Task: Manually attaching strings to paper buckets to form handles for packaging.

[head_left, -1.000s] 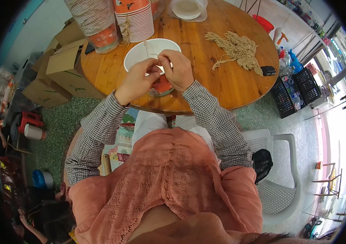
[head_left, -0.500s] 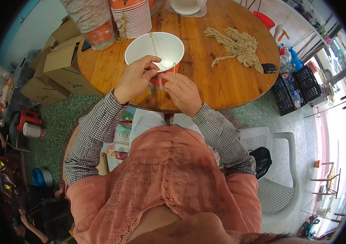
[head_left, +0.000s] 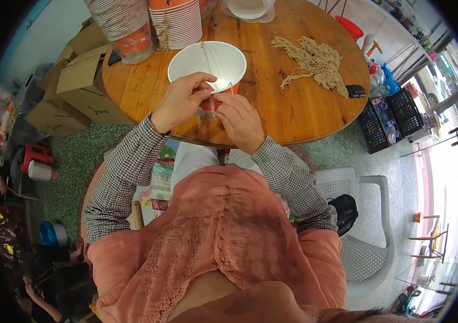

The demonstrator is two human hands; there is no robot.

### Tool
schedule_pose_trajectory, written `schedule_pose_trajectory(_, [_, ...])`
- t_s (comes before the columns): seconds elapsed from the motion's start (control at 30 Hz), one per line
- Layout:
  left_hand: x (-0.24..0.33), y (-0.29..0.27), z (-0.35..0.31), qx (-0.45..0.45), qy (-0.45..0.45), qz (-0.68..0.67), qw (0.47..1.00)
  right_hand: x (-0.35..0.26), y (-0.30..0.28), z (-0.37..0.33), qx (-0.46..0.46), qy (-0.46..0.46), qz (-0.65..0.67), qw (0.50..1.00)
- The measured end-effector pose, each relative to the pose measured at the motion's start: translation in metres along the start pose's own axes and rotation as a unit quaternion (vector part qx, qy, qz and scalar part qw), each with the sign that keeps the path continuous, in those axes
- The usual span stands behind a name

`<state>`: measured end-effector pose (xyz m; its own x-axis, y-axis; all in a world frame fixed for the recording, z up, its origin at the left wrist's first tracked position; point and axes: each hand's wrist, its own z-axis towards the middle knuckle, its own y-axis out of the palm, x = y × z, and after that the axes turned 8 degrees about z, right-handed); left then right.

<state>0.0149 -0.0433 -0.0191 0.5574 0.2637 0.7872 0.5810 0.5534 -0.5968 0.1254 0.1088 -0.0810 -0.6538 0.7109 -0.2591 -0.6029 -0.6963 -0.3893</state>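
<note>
A white-lined paper bucket [head_left: 186,56] with an orange outside stands near the table's front edge. A thin tan cord [head_left: 205,53] runs from its far rim down across the inside, and a short loop of it sticks up at the near right rim. My left hand [head_left: 183,101] is closed at the near rim, thumb and fingertips pinching the bucket's edge. Right beside it, my right hand [head_left: 242,119] is closed, with bent fingers pinching at the cord just outside the rim. The fingertips nearly meet, and the exact grip between them is partly hidden.
A bundle of tan cords [head_left: 315,62] lies on the round wooden table [head_left: 277,116], beside a small black object [head_left: 355,91]. Stacked paper buckets [head_left: 178,27] stand at the far left. Cardboard boxes [head_left: 81,86] are on the left, a grey plastic chair [head_left: 371,264] on the right.
My hands keep nearly the same pose at the near rim, with small finger movements. The whole view has shifted slightly.
</note>
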Motion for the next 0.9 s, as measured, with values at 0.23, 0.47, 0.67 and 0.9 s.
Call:
schedule_pose_trajectory(0.23, [0.001, 0.002, -0.002, 0.066, 0.057, 0.091, 0.992, -0.017, 0.029, -0.031, 0.030, 0.287, 0.122, 0.950])
schedule_pose_trajectory(0.47, [0.008, 0.003, -0.003, 0.078, 0.051, 0.114, 0.989, -0.020, 0.047, -0.014, 0.232, 0.363, 0.301, 0.851])
schedule_pose_trajectory(0.67, [0.008, 0.006, -0.003, 0.096, 0.074, 0.151, 0.981, -0.017, 0.047, -0.007, 0.246, 0.376, 0.309, 0.838])
schedule_pose_trajectory(0.9, [0.010, 0.006, 0.000, 0.091, 0.075, 0.178, 0.977, -0.015, 0.046, -0.008, 0.220, 0.378, 0.291, 0.851])
